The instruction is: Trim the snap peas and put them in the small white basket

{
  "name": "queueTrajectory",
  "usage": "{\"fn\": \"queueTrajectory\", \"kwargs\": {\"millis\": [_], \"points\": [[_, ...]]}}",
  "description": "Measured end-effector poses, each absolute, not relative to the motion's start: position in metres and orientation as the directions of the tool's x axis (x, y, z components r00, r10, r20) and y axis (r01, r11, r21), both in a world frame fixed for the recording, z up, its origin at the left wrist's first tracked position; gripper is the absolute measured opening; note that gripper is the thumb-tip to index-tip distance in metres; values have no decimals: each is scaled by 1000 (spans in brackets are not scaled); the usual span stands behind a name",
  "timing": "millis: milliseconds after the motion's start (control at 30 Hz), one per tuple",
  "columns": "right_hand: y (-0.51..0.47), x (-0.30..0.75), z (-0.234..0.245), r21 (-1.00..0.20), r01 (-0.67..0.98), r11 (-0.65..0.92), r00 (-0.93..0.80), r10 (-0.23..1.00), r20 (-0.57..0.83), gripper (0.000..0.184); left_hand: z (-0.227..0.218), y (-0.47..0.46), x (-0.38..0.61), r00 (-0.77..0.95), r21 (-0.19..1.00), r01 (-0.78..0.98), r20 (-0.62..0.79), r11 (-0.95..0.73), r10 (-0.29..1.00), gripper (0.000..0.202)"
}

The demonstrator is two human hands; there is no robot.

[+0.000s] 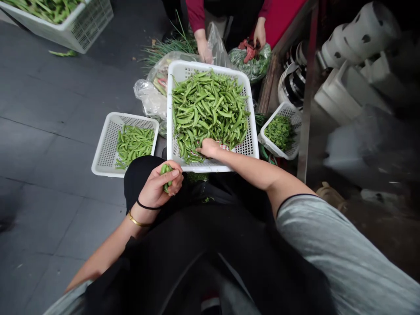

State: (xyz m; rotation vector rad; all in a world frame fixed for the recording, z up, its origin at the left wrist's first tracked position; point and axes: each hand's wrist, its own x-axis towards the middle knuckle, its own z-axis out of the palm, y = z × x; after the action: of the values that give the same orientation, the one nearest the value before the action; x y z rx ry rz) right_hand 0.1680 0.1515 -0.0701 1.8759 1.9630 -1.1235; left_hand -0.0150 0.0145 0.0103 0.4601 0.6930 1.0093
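A large white plastic basket (254,144) in front of me holds a heap of green pea pods (210,105). My left hand (160,181) is closed around several pea pods (166,177), just outside the basket's near left corner. Inside the basket, my right hand (209,148) reaches to the near edge of the heap, its fingers bent down among the pods. The fingertips are partly hidden, so what they grip cannot be made out. To the left, a smaller white basket (106,144) on the floor contains more pea pods (134,143) on its right side.
Another person's hands (205,50) work among plastic bags (154,98) and greens (173,48) beyond the basket. A small basket of leafy herbs (278,131) stands at right beside a metal edge (308,109). A white crate of pods (88,26) is at upper left.
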Motion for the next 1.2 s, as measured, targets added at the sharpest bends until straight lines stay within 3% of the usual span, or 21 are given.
{"fn": "queueTrajectory", "kwargs": {"millis": [133,267,400,467,533,700,833,967,1067,1200], "points": [[151,181,-68,-436,868,-238,-157,702,-695,31,8,15,-15,285,663,-604,-340,443,896,11],[155,206,-45,-531,777,-337,-157,714,-682,17,10,15,-11,267,698,-556,-365,452,892,14],[135,220,-14,-769,482,-420,-237,782,-576,21,11,27,3,211,750,-479,-407,457,889,23],[112,218,1,-862,316,-397,-325,808,-492,22,13,36,15,181,786,-432,-404,442,897,32],[85,213,14,-909,268,-317,-442,798,-409,23,17,42,27,195,828,-370,-374,422,906,36],[34,213,35,-960,268,-84,-569,790,-228,25,27,27,36,244,888,-256,-323,381,915,30],[18,232,37,-986,31,-166,-610,778,-150,23,31,2,27,277,897,-189,-342,400,898,26],[8,238,31,-948,-201,-247,-527,843,-108,22,39,-12,20,331,937,-48,-312,346,891,24],[2,227,31,-986,-80,-149,-412,905,-104,21,47,-15,20,432,916,-100,-311,388,847,23],[-6,214,40,-966,210,150,-380,923,61,14,52,-16,22,544,839,-206,-330,504,771,22]]}}
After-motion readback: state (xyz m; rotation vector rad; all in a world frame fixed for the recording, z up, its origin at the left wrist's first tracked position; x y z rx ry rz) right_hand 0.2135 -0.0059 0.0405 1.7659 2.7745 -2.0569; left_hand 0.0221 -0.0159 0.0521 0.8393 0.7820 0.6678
